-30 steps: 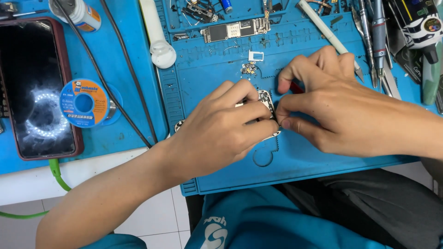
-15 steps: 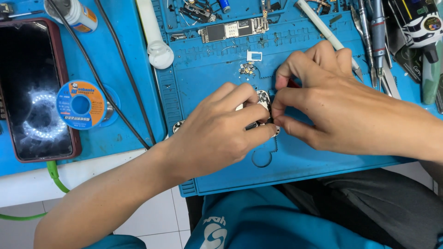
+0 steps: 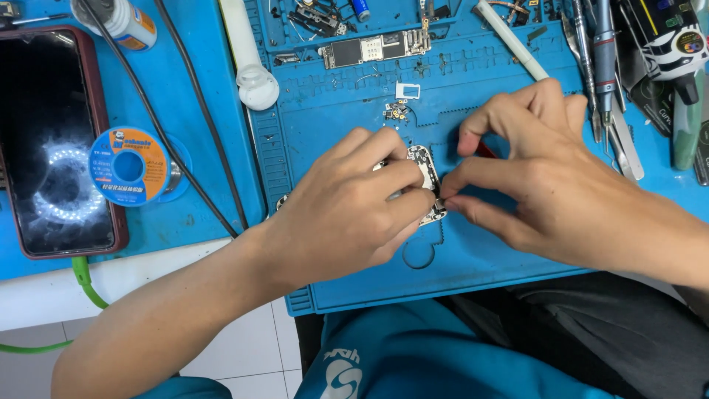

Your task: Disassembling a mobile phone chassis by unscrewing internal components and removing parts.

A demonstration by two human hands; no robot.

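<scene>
Both hands meet at the centre of the blue mat (image 3: 473, 258), which lies on the tabletop (image 3: 44, 295).

Left hand (image 3: 347, 210): fingers curled, palm down, pinching a small metal part (image 3: 427, 166) by its left side. The part is silver and perforated, and the fingers hide much of it. It sits on or just above the mat; which of the two cannot be told.

Right hand (image 3: 532, 185): thumb and forefinger are closed together at the lower right corner of the part. A red item (image 3: 485, 150) shows under the forefinger; its kind cannot be told.

Around the hands:
- A cluster of tiny screws (image 3: 396, 112) and a small white frame (image 3: 408, 90) lie on the mat just above the left fingers.
- A circuit board (image 3: 373, 49) lies near the mat's top edge.
- A white tube (image 3: 511, 39) lies diagonally above the right hand.
- Tweezers (image 3: 617, 133) and other tools lie at the right edge.
- A white bottle (image 3: 247, 55) lies on its side at the mat's left edge.
- A blue solder spool (image 3: 131, 166) and a phone (image 3: 52, 140), screen dark, in a dark red case, lie well to the left.
- A black cable (image 3: 193, 122) runs between spool and mat.
- A green cable (image 3: 81, 284) hangs off the tabletop front.
</scene>
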